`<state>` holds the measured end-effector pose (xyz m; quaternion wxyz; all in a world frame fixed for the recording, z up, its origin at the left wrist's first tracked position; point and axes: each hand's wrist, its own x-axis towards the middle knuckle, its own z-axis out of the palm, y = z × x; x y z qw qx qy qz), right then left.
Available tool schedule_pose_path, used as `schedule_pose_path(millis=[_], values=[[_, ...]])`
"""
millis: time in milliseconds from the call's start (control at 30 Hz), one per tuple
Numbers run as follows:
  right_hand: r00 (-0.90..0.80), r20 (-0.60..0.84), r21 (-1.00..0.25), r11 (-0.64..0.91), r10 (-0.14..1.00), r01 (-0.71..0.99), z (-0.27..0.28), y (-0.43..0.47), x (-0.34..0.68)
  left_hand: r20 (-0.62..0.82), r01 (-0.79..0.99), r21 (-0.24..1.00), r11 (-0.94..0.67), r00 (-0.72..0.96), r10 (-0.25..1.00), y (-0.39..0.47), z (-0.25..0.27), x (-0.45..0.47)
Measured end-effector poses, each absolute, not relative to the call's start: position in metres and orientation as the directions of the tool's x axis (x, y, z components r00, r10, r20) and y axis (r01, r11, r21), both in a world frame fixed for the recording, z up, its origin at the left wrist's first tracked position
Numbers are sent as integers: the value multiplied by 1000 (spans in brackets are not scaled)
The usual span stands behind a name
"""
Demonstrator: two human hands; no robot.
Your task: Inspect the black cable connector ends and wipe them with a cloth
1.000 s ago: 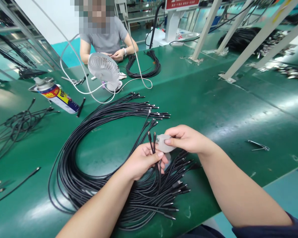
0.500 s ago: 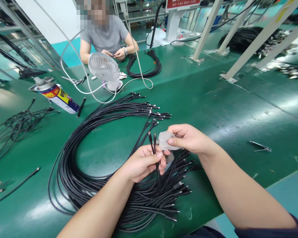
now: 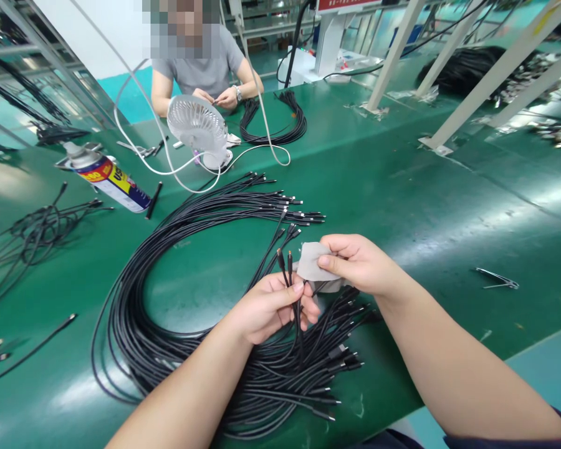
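Observation:
Between thumb and fingers my left hand (image 3: 275, 305) grips a few black cables (image 3: 290, 268), their connector ends pointing up. My right hand (image 3: 353, 259) pinches a light grey cloth (image 3: 312, 262) just right of those connectors. The cloth touches or nearly touches my left fingertips; whether a connector lies inside its folds is hidden. Under both hands a large bundle of black cables (image 3: 126, 299) curves in a C shape on the green table (image 3: 402, 187). One set of its ends fans out below my hands, the other toward the table's middle.
A spray can (image 3: 115, 181) and a white fan (image 3: 199, 125) with a looping white cord stand beyond the bundle. Loose cables (image 3: 37, 234) lie at left, nail clippers (image 3: 498, 279) at right. Across the table sits a co-worker (image 3: 201, 68) by another cable coil (image 3: 299, 118). Metal posts (image 3: 490, 81) rise at right.
The cloth in my right hand has spread flatter and hangs lower beside the connectors. My left hand keeps its grip on the cables. The view has shifted slightly.

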<state>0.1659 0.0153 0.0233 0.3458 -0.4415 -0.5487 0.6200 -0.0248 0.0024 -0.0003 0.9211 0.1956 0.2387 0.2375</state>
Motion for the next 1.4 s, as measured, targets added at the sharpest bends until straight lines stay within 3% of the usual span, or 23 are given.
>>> schedule_pose_path(millis=[100, 200, 333, 467, 533, 600, 700, 800, 867, 1000, 1133, 1267, 1400], values=[[-361, -131, -989, -95, 923, 117, 22, 16, 166, -345, -345, 463, 816, 778, 525, 2, 0, -24], [-348, -57, -950, 56, 936, 307, 18, 17, 164, -368, -322, 462, 826, 778, 509, 1, -1, -23], [-339, 158, -778, 329, 927, 536, 13, 19, 159, -421, -310, 462, 831, 748, 513, 2, -3, -23], [-341, 316, -650, 464, 885, 601, 16, 17, 153, -454, -312, 463, 830, 721, 524, 3, -3, -24], [-252, 355, -673, 433, 900, 599, 21, 16, 153, -458, -307, 490, 816, 706, 541, 3, -2, -23], [-42, 372, -752, 327, 927, 572, 25, 16, 156, -468, -287, 551, 783, 671, 575, 2, 1, -22], [232, 272, -909, 171, 934, 380, 24, 18, 166, -475, -245, 658, 712, 598, 646, -1, 3, -19], [141, 73, -992, 57, 987, 114, 21, 19, 173, -448, -259, 713, 652, 547, 707, -3, 2, -16], [-31, -43, -996, -40, 999, 74, 23, 17, 172, -432, -270, 731, 627, 527, 731, -3, 2, -15], [-237, -124, -981, -84, 964, 174, 32, 10, 162, -405, -261, 754, 603, 537, 740, -2, 2, -15], [-280, -124, -959, -43, 952, 280, 31, 10, 158, -397, -210, 783, 585, 556, 730, -1, 4, -14], [-234, 71, -778, 201, 970, 596, 23, 15, 157, -426, -172, 788, 591, 541, 725, -1, 4, -14], [-128, 276, -648, 283, 953, 707, 19, 22, 161, -440, -155, 785, 600, 541, 717, -1, 0, -14]])
